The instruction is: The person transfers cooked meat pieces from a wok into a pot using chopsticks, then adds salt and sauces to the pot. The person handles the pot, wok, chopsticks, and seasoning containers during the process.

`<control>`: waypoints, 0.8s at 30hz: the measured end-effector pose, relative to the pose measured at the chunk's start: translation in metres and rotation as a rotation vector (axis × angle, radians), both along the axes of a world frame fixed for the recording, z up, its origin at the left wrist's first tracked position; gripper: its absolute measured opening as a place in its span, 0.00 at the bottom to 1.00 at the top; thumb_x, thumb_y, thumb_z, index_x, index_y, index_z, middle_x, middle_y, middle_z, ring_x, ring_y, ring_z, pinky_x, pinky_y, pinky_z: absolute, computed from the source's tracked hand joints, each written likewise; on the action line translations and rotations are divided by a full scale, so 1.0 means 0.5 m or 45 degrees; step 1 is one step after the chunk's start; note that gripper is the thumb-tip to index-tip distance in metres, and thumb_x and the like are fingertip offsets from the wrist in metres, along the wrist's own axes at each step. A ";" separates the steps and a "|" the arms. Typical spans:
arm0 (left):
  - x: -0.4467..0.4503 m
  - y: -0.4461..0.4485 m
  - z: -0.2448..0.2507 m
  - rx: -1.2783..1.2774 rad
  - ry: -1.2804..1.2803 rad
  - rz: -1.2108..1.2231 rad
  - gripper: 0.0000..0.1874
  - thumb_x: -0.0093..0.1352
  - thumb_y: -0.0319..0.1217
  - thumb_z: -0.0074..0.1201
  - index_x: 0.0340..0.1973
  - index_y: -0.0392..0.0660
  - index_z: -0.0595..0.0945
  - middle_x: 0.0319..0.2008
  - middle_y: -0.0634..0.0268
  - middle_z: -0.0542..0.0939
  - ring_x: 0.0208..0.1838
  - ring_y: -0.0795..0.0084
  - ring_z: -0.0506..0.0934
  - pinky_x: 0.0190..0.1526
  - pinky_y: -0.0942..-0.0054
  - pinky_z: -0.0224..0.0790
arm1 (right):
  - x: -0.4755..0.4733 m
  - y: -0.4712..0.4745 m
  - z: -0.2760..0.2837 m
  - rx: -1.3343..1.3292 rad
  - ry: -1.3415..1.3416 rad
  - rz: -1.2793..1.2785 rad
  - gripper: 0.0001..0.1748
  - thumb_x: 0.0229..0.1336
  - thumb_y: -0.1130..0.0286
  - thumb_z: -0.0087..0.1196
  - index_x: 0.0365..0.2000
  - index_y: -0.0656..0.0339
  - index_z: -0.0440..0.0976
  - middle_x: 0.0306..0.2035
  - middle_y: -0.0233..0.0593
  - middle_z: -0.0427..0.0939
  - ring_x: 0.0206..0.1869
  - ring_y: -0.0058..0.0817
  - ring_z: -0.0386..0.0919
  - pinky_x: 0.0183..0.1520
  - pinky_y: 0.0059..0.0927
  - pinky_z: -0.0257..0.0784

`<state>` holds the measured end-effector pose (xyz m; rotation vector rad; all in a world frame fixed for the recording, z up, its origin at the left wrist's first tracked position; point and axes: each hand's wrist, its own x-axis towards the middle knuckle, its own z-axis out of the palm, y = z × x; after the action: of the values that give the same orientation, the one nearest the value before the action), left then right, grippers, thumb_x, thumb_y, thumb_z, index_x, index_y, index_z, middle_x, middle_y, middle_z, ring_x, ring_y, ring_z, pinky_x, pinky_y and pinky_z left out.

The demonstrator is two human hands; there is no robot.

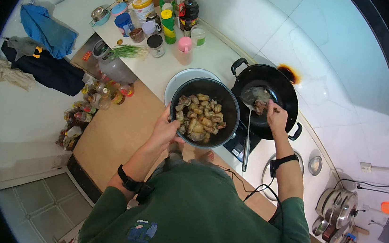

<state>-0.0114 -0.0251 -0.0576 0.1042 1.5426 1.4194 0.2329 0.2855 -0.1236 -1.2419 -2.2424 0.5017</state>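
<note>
My left hand [167, 127] grips the rim and side of a dark pot [227, 132], which is tilted so its inside faces me. Browned chunks of meat [200, 118] cover the pot's bottom. Over the black wok [288, 92], my right hand [276, 119] is closed around what look like brown chopsticks [276, 110], seen nearly end-on. Just by its fingertips is a piece of meat [260, 107]. A metal spatula [247, 141] leans in the wok, its handle over the near rim. Some liquid or fat glistens around the spatula's head.
The wok stands on a black cooktop [236, 149]. Behind the pot is a white basin [185, 76]. Jars and bottles [169, 26] crowd the counter's far end, near scallions [129, 51]. Right of the wok are a glass lid [297, 160], a small metal bowl [315, 165] and a steamer [338, 207].
</note>
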 end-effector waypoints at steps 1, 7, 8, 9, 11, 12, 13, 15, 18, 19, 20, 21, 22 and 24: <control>-0.001 0.000 0.001 -0.001 0.005 -0.005 0.40 0.65 0.18 0.39 0.73 0.59 0.54 0.53 0.54 0.76 0.32 0.66 0.83 0.20 0.74 0.80 | 0.000 0.012 -0.007 -0.026 0.003 -0.069 0.24 0.65 0.51 0.49 0.25 0.60 0.82 0.26 0.53 0.80 0.32 0.52 0.80 0.35 0.43 0.74; 0.000 -0.009 0.004 0.020 -0.010 0.018 0.38 0.66 0.18 0.39 0.72 0.59 0.56 0.50 0.55 0.77 0.30 0.67 0.83 0.19 0.75 0.79 | 0.030 0.083 -0.022 -0.366 0.262 -0.724 0.36 0.68 0.44 0.38 0.22 0.64 0.81 0.17 0.43 0.80 0.25 0.37 0.81 0.36 0.38 0.74; -0.001 -0.010 0.002 0.014 -0.008 0.018 0.38 0.66 0.18 0.39 0.72 0.58 0.56 0.50 0.55 0.77 0.30 0.67 0.83 0.18 0.75 0.79 | 0.036 0.090 -0.024 -0.438 0.377 -0.768 0.36 0.69 0.44 0.38 0.23 0.65 0.81 0.17 0.42 0.79 0.23 0.35 0.79 0.32 0.35 0.73; -0.002 -0.011 0.001 0.009 -0.007 0.016 0.38 0.66 0.18 0.39 0.72 0.58 0.56 0.50 0.55 0.77 0.30 0.67 0.82 0.18 0.75 0.79 | 0.039 0.094 -0.026 -0.563 0.474 -0.879 0.36 0.69 0.44 0.38 0.24 0.66 0.80 0.16 0.41 0.78 0.21 0.32 0.78 0.29 0.33 0.73; -0.002 -0.011 -0.001 -0.013 0.006 0.038 0.38 0.66 0.18 0.39 0.72 0.58 0.56 0.50 0.54 0.77 0.29 0.67 0.82 0.18 0.75 0.78 | 0.051 0.096 -0.033 -0.665 0.677 -0.903 0.37 0.69 0.44 0.36 0.25 0.68 0.79 0.16 0.41 0.77 0.17 0.26 0.74 0.23 0.26 0.69; -0.001 -0.009 -0.002 -0.027 0.018 0.059 0.38 0.66 0.18 0.39 0.72 0.57 0.57 0.49 0.54 0.77 0.29 0.66 0.82 0.18 0.75 0.78 | 0.054 0.101 -0.037 -0.695 0.731 -0.928 0.37 0.70 0.44 0.35 0.25 0.68 0.79 0.16 0.41 0.77 0.17 0.25 0.73 0.22 0.25 0.69; 0.000 -0.005 -0.002 -0.059 0.014 0.080 0.38 0.66 0.18 0.39 0.71 0.56 0.57 0.49 0.54 0.77 0.28 0.66 0.82 0.17 0.75 0.78 | 0.062 0.104 -0.041 -0.724 0.786 -0.959 0.38 0.70 0.44 0.35 0.25 0.68 0.79 0.16 0.41 0.76 0.16 0.24 0.72 0.20 0.25 0.68; -0.002 -0.002 0.000 -0.051 0.039 0.039 0.37 0.66 0.17 0.39 0.71 0.55 0.58 0.49 0.54 0.77 0.28 0.66 0.82 0.17 0.75 0.78 | 0.074 0.111 -0.054 -0.746 0.956 -0.979 0.38 0.71 0.45 0.32 0.26 0.69 0.78 0.17 0.43 0.77 0.16 0.25 0.72 0.20 0.24 0.67; -0.002 0.003 0.002 -0.028 0.052 0.006 0.36 0.65 0.17 0.39 0.69 0.54 0.60 0.48 0.54 0.77 0.28 0.65 0.82 0.16 0.75 0.77 | 0.098 0.121 -0.055 -0.927 1.170 -0.952 0.37 0.72 0.45 0.28 0.35 0.71 0.75 0.18 0.41 0.75 0.16 0.25 0.68 0.20 0.24 0.65; -0.002 0.003 0.002 -0.018 0.059 0.006 0.36 0.65 0.17 0.39 0.69 0.53 0.61 0.48 0.54 0.77 0.28 0.65 0.82 0.16 0.74 0.77 | 0.103 0.121 -0.049 -0.951 1.235 -0.940 0.37 0.72 0.45 0.28 0.35 0.71 0.75 0.18 0.41 0.75 0.16 0.25 0.67 0.20 0.23 0.65; -0.001 0.005 0.001 -0.004 0.044 0.026 0.36 0.65 0.17 0.39 0.69 0.54 0.61 0.49 0.54 0.77 0.28 0.66 0.82 0.16 0.74 0.78 | 0.107 0.120 -0.038 -0.976 1.297 -0.926 0.37 0.72 0.45 0.28 0.36 0.70 0.74 0.19 0.40 0.74 0.16 0.24 0.66 0.20 0.23 0.64; -0.001 0.007 -0.001 0.000 0.076 0.011 0.36 0.64 0.17 0.39 0.69 0.54 0.61 0.47 0.54 0.78 0.28 0.65 0.83 0.17 0.74 0.79 | 0.107 0.115 -0.024 -1.004 1.357 -0.911 0.36 0.72 0.45 0.27 0.37 0.70 0.74 0.19 0.40 0.74 0.16 0.24 0.66 0.20 0.23 0.64; 0.000 0.009 -0.003 0.005 0.102 -0.001 0.36 0.63 0.17 0.39 0.68 0.54 0.62 0.46 0.54 0.79 0.29 0.65 0.83 0.18 0.74 0.79 | 0.105 0.108 -0.005 -1.022 1.403 -0.906 0.35 0.72 0.45 0.28 0.36 0.68 0.74 0.20 0.39 0.74 0.17 0.24 0.66 0.21 0.22 0.64; 0.000 0.015 -0.007 -0.003 0.125 -0.009 0.36 0.63 0.18 0.40 0.68 0.54 0.62 0.45 0.53 0.80 0.29 0.65 0.84 0.18 0.74 0.80 | 0.094 0.079 0.044 -1.122 1.449 -0.720 0.34 0.72 0.45 0.29 0.35 0.66 0.73 0.20 0.39 0.75 0.17 0.23 0.67 0.21 0.21 0.65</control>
<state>-0.0116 -0.0176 -0.0612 0.1800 1.6222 1.4252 0.2798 0.3248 -0.1017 -1.3408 -0.6533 1.5418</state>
